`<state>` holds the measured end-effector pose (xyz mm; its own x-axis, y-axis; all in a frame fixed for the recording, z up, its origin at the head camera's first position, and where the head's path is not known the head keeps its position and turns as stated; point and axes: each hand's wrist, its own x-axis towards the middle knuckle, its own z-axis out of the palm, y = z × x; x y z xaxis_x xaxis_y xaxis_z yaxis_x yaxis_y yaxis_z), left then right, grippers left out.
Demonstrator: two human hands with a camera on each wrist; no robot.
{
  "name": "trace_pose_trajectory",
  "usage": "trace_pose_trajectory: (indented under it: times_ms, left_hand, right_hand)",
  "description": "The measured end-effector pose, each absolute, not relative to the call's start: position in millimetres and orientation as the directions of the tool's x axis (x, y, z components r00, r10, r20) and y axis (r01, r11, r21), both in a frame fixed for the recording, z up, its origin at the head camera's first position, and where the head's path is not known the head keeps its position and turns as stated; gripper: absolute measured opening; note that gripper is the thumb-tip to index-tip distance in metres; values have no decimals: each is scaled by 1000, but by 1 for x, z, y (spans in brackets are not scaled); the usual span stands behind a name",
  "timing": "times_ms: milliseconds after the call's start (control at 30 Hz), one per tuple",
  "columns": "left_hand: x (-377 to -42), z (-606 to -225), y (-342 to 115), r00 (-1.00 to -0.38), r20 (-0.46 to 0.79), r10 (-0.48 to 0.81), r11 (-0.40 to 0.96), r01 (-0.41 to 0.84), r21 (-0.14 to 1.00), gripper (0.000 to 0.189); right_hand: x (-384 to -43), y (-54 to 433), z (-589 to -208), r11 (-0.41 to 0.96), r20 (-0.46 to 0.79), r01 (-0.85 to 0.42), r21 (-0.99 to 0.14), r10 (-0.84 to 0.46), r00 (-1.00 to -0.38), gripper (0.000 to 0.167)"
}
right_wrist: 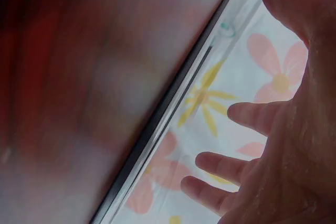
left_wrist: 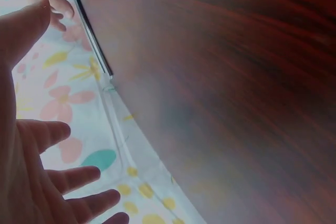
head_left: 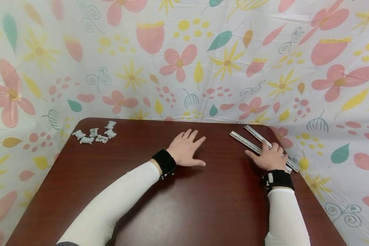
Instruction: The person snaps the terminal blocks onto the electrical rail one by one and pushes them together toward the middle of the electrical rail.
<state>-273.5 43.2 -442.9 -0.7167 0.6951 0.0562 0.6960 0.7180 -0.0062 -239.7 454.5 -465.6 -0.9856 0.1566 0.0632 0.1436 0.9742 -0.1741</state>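
My left hand (head_left: 186, 149) is over the middle of the table, fingers spread and nothing held. Its wrist view also shows the hand (left_wrist: 31, 166) with straight, parted fingers. Over at the right, my right hand (head_left: 270, 157) reaches across two slotted metal rails, its fingers extended and apart. One rail (head_left: 245, 141) lies nearer the middle, the other rail (head_left: 253, 132) close beside it; the hand hides part of both. In the right wrist view, the rails (right_wrist: 157, 124) run edge-on past the fingers, with a gap between, and the palm (right_wrist: 294, 129) holds nothing.
Several small light-grey clip-like pieces (head_left: 102, 138) lie in a loose group at the table's far left corner. The dark red-brown table (head_left: 184, 205) has rounded far corners. A flower-printed curtain (head_left: 179, 61) hangs behind it and along both sides.
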Motion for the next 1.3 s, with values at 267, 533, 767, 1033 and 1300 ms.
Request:
trace_pose_trajectory:
  times_ms: [267, 533, 767, 1033, 1300]
  left_hand:
    - [-284, -445, 75, -742, 22, 670, 742, 670, -5, 113]
    - [-286, -448, 101, -734, -43, 678, 735, 678, -1, 114]
    - [-281, -441, 113, -730, -32, 683, 729, 684, -21, 112]
    - [-280, -435, 124, -718, -21, 696, 717, 696, -19, 111]
    - [-286, -443, 128, -729, -55, 682, 729, 684, -17, 113]
  right_hand:
    - [-230, 471, -466, 963, -10, 174, -204, 175, -984, 113]
    - [-225, 475, -464, 959, -93, 168, -229, 150, -984, 101]
    - [-226, 476, -464, 955, -127, 178, -238, 151, -980, 100]
    - [-228, 482, -457, 966, -119, 132, -221, 107, -987, 70]
    - [-225, 481, -454, 980, -79, 72, -183, 58, -995, 61]
